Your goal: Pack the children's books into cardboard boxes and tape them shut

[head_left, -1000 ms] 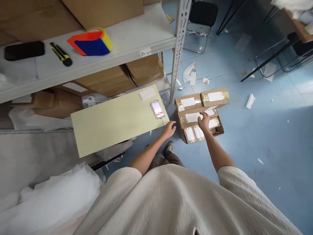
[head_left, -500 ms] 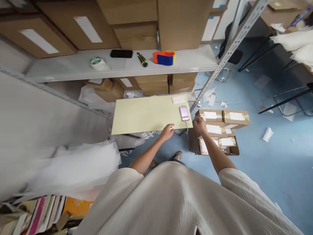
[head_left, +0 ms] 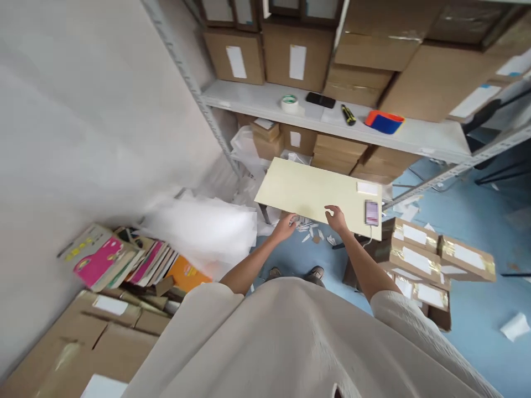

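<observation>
My left hand hovers at the front edge of a pale yellow tabletop, fingers apart and curved, with nothing in it. My right hand is over the same front edge, farther right; its thumb and fingers are spread and hold nothing. A phone with a lit screen and a white cable lies at the table's right end. Behind it is a small white pad or stack of paper.
A shelf behind the table bears a tape roll, a black phone-like object, a utility knife and an orange-blue band. Taped cartons stand right; white foam sheets and books lie left.
The view has turned left, so the table and shelf sit farther right. My right hand has moved from beside the cartons to the table's front edge. My left hand stays empty.
</observation>
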Tool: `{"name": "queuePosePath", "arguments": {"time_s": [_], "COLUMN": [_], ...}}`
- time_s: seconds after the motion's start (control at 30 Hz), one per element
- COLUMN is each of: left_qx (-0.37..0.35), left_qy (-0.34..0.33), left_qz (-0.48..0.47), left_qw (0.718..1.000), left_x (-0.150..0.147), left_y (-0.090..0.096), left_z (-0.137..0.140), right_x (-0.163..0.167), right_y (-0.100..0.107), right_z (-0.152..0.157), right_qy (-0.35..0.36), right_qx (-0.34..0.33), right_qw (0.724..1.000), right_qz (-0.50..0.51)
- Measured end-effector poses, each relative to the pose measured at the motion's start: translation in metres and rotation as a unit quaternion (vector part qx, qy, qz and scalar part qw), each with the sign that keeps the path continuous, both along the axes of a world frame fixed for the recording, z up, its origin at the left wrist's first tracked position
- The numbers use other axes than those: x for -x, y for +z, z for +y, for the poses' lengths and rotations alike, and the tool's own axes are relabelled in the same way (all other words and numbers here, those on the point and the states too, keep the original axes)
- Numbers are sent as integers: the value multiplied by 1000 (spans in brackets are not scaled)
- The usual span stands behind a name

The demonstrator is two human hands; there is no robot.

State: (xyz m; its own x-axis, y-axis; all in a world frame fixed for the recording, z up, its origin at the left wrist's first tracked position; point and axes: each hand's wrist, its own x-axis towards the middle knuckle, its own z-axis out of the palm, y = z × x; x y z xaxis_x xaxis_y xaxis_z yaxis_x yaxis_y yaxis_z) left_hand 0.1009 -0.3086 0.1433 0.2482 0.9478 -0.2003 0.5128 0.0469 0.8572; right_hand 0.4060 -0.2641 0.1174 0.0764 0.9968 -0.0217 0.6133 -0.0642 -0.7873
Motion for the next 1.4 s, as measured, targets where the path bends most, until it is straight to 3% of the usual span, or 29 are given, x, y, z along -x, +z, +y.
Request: {"name": "queuePosePath", "arguments": {"time_s": [0.27, 0.57, 0.8, 1.0, 1.2, 1.4], "left_qx": [-8, -9, 24, 16, -2, -6], "left_qy": [175, 374, 482, 546, 575, 590], "left_qz": [2, 10, 12, 9, 16, 7], "left_qw": [985, 927, 876, 837, 818, 807], "left_x": [92, 133, 137, 157, 199, 260], "left_y": [1, 0, -4, -6, -17, -19], "left_z": [-40, -109, -175, -216, -246, -276], "right_x": [120, 227, 295, 346, 402, 462], "right_y": [2, -12, -17, -17, -16, -11], "right_z": [55, 89, 68, 46, 24, -6], "right_qy": [166, 354, 470, 542, 578, 586], "right_qx": [3, 20, 42, 37, 25, 27], "right_qw": [986, 934, 881, 839, 815, 809], "right_qz": [19, 35, 39, 19, 24, 33]}}
